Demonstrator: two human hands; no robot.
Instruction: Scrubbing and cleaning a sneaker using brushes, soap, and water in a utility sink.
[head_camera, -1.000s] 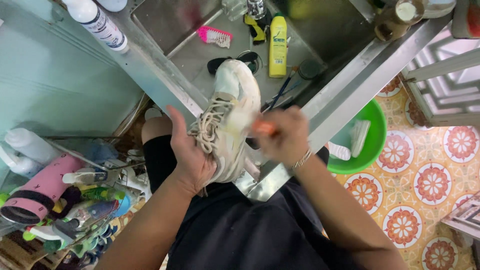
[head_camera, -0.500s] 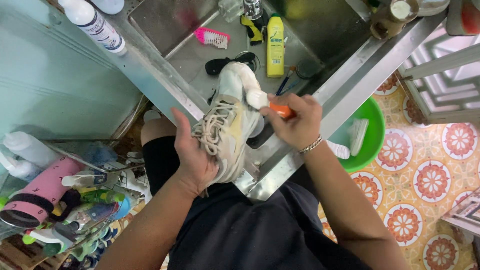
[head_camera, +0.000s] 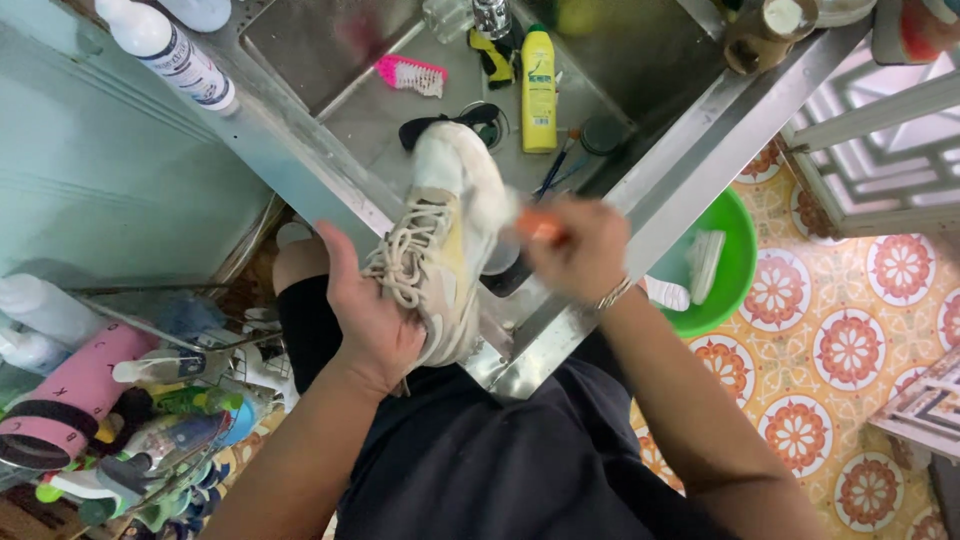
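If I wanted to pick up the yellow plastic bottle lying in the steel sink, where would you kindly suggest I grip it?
Grip the yellow plastic bottle around its middle, coming from above. It lies flat on the steel sink floor with its green cap toward the tap, so its long straight sides are exposed; brushes lie close on its right, so lower the fingers carefully there.

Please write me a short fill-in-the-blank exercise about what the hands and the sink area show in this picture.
1. The left hand grips a laced ____ over the metal sink.
2. The right hand holds a brush with an ____ handle.
3. The bottle lying in the sink is ____.
4. The basin on the tiled floor is ____.

Missing words: sneaker; orange; yellow; green
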